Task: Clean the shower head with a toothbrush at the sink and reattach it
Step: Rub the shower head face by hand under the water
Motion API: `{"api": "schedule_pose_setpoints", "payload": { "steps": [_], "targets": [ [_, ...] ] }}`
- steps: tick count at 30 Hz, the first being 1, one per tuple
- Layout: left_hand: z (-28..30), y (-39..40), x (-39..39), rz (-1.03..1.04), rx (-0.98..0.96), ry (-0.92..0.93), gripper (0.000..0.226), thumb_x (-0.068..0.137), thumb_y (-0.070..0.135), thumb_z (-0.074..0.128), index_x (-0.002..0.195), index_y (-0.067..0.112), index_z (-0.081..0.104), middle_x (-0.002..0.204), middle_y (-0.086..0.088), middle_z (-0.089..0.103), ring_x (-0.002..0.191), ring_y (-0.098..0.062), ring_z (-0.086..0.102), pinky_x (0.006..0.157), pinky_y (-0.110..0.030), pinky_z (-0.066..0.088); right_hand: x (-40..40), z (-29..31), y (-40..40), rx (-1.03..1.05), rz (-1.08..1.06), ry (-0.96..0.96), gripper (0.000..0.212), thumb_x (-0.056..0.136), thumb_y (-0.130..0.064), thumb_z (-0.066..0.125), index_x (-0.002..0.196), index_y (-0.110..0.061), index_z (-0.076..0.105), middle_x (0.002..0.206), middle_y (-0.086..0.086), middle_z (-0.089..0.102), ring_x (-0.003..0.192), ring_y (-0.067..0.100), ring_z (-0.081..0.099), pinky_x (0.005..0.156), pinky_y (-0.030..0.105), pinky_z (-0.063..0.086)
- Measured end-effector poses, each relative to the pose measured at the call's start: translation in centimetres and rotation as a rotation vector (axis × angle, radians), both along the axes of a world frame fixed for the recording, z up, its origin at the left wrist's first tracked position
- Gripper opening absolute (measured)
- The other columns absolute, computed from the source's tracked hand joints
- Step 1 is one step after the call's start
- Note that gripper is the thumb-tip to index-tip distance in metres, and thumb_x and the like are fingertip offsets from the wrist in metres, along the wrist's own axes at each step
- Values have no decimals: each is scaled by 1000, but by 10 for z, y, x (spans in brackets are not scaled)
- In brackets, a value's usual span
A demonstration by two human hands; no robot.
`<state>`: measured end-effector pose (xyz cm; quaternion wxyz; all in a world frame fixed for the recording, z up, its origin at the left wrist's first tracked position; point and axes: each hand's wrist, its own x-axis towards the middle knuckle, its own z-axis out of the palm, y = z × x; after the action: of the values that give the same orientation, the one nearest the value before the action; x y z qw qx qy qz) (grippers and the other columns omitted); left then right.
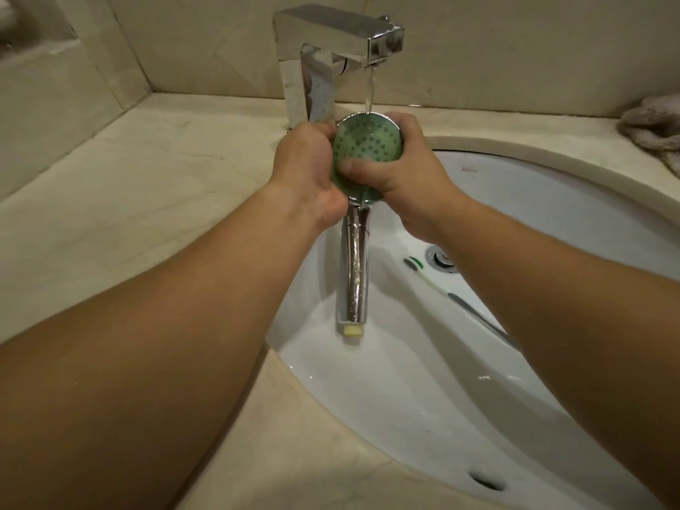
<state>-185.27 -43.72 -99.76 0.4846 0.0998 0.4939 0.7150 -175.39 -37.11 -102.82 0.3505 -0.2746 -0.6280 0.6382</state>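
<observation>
Head: hands (368, 171) grip shower head (368, 147) (edges hidden).

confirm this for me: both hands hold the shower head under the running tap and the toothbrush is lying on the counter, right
Not quite. The head view shows the toothbrush lying inside the sink basin near the drain, not on the counter. The rest holds: the left hand and right hand hold the shower head under the running tap.

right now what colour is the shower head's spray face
Pale green with darker green nozzle dots on the shower head, seen in the head view.
</observation>
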Motion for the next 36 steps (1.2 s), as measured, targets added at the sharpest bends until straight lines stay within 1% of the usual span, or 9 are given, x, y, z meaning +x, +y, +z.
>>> {"api": "schedule_pose_setpoints", "payload": {
  "steps": [3, 5, 11, 15, 19, 23, 26, 31, 36],
  "targets": [
    [-1, 1, -2, -16, 18, -21, 46, 106, 20, 37, 131, -3, 67, 125, -27, 71, 112, -44, 72, 100, -62, 55, 11, 2, 13, -85, 211, 51, 76, 75, 9, 73, 138, -19, 40, 130, 19, 51, 115, 35, 59, 86, 48, 57],
    [0, 2, -2, -30, 28, -31, 48, 107, 21, 34, 134, -3, 65, 127, -28, 70, 116, -44, 70, 103, -63, 53, 15, 3, 20, -162, 270, 118, 66, 85, 6, 63, 142, -20, 41, 136, 21, 49, 118, 37, 58, 90, 50, 55],
    [0, 3, 1, -9, 29, -9, 46, 107, 21, 35, 131, -3, 67, 122, -26, 73, 110, -42, 73, 94, -62, 58, -2, 1, 5, -95, -13, 110, 40, 90, -17, 67, 128, -19, 52, 117, 14, 63, 103, 29, 67, 78, 44, 59],
    [3, 0, 4, -14, 26, 3, 43, 106, 18, 36, 124, -3, 69, 122, -26, 73, 109, -42, 74, 89, -57, 61, -5, -1, -1, -2, -88, 52, 58, 72, -17, 84, 120, -22, 52, 108, 7, 65, 98, 23, 68, 75, 41, 61],
    [1, 1, -1, -15, 41, -24, 48, 107, 22, 34, 131, -3, 66, 124, -27, 72, 110, -44, 73, 95, -62, 57, 8, 1, 12, -22, 151, 30, 80, 69, 5, 78, 136, -20, 42, 127, 17, 53, 113, 33, 61, 82, 47, 58],
    [-2, 3, 2, -30, 42, -40, 47, 109, 26, 32, 131, 0, 65, 122, -27, 73, 109, -43, 73, 94, -63, 57, 17, 7, 17, -205, 240, 139, 50, 93, -1, 56, 139, -19, 47, 133, 21, 53, 116, 37, 60, 89, 52, 55],
    [-1, 2, 2, -20, 51, -33, 47, 109, 25, 33, 130, -1, 66, 120, -25, 74, 108, -42, 74, 93, -62, 59, 7, 7, 10, -125, 81, 77, 36, 97, -12, 55, 132, -20, 51, 126, 15, 58, 109, 32, 63, 82, 49, 58],
    [1, 0, 5, -50, 33, -29, 43, 106, 21, 37, 123, -2, 69, 119, -26, 75, 107, -41, 75, 80, -53, 64, -7, 7, -5, -11, -201, 9, 42, 74, -37, 80, 109, -28, 57, 101, 2, 69, 90, 18, 70, 74, 45, 61],
    [1, 0, 1, -37, 49, -49, 39, 105, 18, 39, 107, -1, 73, 111, -24, 76, 96, -39, 77, 78, -50, 65, 1, 2, 3, 150, -50, -103, 86, 45, -32, 93, 116, -30, 44, 119, 6, 57, 103, 19, 65, 72, 41, 61]
  ]
}}
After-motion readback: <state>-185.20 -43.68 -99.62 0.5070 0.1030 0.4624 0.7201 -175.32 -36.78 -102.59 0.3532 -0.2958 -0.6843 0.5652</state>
